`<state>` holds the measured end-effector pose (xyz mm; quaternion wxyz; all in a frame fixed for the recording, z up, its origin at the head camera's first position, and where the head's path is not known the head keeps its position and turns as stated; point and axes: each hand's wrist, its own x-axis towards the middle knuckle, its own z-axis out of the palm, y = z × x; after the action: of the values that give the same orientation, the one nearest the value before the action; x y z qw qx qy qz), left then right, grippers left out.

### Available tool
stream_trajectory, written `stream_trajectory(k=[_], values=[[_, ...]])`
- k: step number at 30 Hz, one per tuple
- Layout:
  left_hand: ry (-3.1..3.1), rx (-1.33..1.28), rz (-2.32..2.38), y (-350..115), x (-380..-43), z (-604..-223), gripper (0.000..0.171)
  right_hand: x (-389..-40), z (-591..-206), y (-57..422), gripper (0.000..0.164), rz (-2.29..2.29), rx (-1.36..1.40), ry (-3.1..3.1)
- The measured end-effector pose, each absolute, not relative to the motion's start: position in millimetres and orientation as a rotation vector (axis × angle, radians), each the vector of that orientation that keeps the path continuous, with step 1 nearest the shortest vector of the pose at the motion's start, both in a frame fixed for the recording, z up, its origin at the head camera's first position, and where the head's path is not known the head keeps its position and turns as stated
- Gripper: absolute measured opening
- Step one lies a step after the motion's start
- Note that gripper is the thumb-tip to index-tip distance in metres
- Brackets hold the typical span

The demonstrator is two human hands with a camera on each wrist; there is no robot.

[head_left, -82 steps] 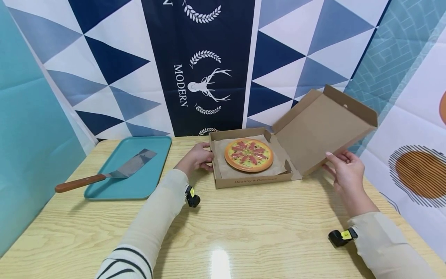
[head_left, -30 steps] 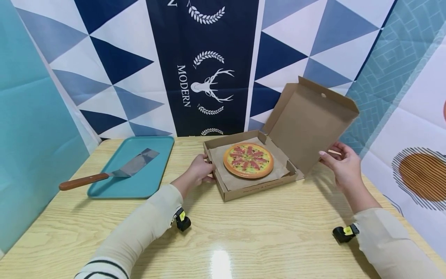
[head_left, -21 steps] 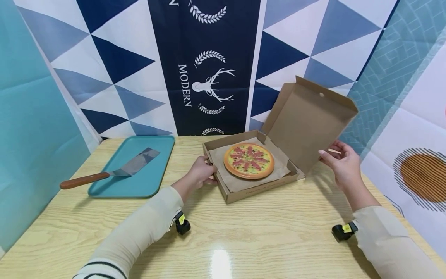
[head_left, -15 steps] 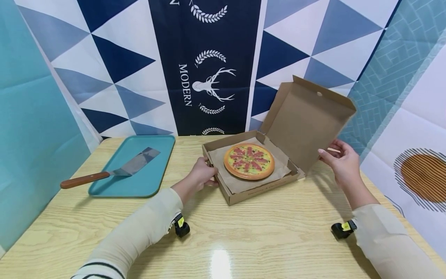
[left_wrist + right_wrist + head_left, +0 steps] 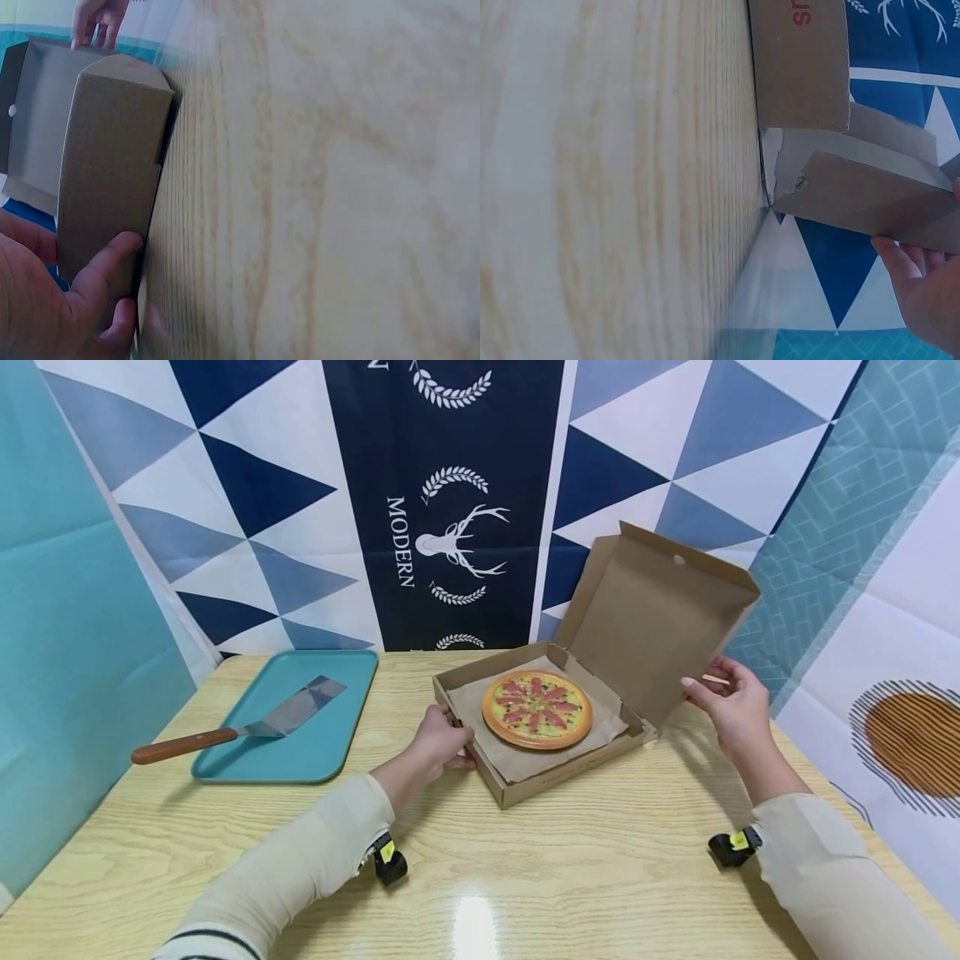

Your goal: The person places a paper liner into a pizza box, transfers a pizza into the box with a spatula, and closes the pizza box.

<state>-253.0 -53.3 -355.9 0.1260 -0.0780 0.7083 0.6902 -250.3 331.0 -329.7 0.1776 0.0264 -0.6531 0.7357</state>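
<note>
Fingers of left hand gripping side of pizza box — fingers of right hand pinching raised lid.

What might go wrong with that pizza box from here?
Perhaps three things. The pizza sits on paper with gaps around it, so it might slide if the box tipped. The right hand holds the raised lid near one edge; if it slipped, the lid could flop. And the spatula's wooden handle sticks out past the tray, so a sleeve could catch it.
</note>
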Motion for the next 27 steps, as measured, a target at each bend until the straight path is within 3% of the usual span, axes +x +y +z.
stream_trajectory(k=[9, 19, 27], values=[[2.065, -0.244, 2.020, -51.5, -243.8, -355.8, 0.071, -254.2, -329.1, 329.9, 0.047, 2.088, 0.049, -1.845], [2.082, -0.264, 2.041, -46.5, -233.2, -354.7, 0.069, -258.3, -328.3, 331.1, 0.071, 2.041, 0.018, -1.927], [2.117, -0.259, 2.060, -41.2, -225.2, -358.2, 0.067, -262.7, -329.6, 331.5, 0.075, 1.997, 0.032, -1.969]])
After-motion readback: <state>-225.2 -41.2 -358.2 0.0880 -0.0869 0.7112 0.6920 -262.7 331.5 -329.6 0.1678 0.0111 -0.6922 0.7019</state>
